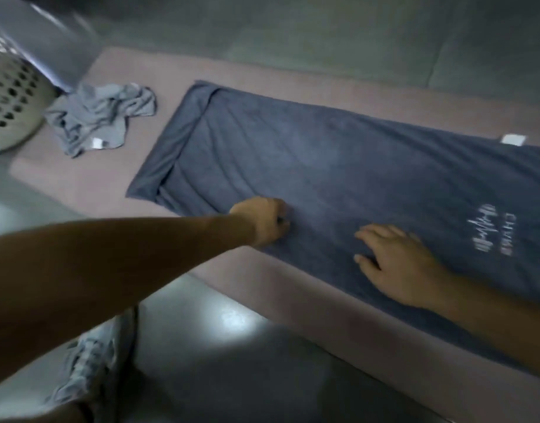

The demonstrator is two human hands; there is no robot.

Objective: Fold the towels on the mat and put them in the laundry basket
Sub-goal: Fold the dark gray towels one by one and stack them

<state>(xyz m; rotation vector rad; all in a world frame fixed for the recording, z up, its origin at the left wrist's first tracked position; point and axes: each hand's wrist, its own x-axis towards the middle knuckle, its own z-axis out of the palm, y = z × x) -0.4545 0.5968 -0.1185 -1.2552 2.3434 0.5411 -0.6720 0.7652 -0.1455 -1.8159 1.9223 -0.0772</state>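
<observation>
- Dark blue towel (323, 166) spread on the pink mat (293, 71), long axis running far left to near right, printed end at right.
- Laundry basket (9, 102) at far left, inside hidden; crumpled grey towel (94, 117) just beside it.
- Left hand (262, 219) clenched at the dark blue towel's near edge, grasp unclear; right hand (394, 264) flat, fingers spread, pressing on it.

— Type of premises?
— Domestic. A perforated basket (9, 96) stood beside a mat (293, 77) on glossy floor (201, 346); one towel (323, 166) lay spread on it, a second towel (91, 117) crumpled.
</observation>
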